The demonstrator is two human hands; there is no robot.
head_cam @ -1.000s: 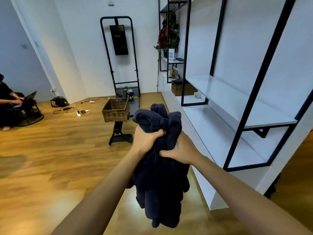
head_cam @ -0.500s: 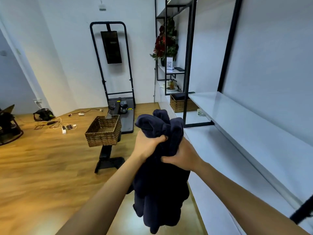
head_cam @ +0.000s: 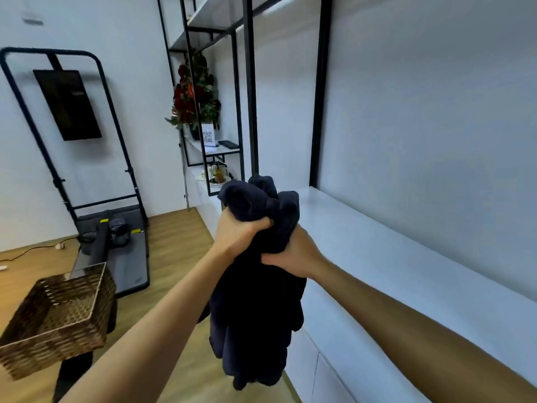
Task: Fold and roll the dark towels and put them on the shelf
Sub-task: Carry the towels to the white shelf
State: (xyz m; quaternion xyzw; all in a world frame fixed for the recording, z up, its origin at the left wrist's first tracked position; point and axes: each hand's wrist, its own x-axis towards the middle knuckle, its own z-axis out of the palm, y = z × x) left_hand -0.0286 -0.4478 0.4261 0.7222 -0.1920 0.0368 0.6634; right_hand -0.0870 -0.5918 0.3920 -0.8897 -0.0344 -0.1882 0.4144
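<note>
A bunched dark navy towel hangs in front of me, gripped near its top by both hands. My left hand is closed on the left side of the bunch. Just below and to the right, my right hand clutches the same towel. The towel's top sticks up above my fists and its lower part dangles over the floor beside the white shelf, which runs along the wall to my right.
A woven basket stands on a dark stand at the lower left. Black metal uprights rise from the shelf. Flowers and small items sit on far shelves. A black frame with a dark mat stands by the back wall.
My view has swung right and closer to the white shelf. The basket has slid to the lower left of the view. Both hands keep the same grip on the towel.
</note>
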